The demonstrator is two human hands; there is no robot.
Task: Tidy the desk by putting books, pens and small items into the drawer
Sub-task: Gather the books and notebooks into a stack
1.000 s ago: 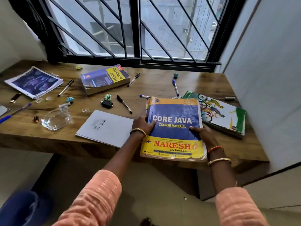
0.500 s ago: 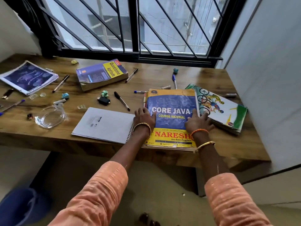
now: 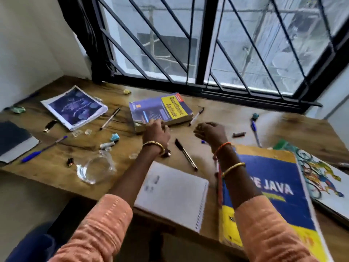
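My left hand (image 3: 156,133) reaches over the wooden desk (image 3: 222,114) and touches the near edge of the thick blue-and-yellow aptitude book (image 3: 162,110). To its right my right hand (image 3: 211,133) hovers with loosely curled fingers and holds nothing. The big blue-and-yellow Core Java book (image 3: 273,186) lies flat at the desk's front right, under my right forearm. A white spiral notebook (image 3: 173,193) lies beside it. Between my hands lies a black pen (image 3: 186,155). No drawer is in view.
A cyclist-cover book (image 3: 321,178) lies at far right, a purple booklet (image 3: 74,107) back left, a dark notebook (image 3: 13,142) at the left edge. A glass ashtray (image 3: 94,171), several pens (image 3: 110,119) and small erasers are scattered about. The barred window (image 3: 204,44) backs the desk.
Both hands left the Core Java book and moved forward across the desk. My left hand now touches the aptitude book. The view shifted forward and left.
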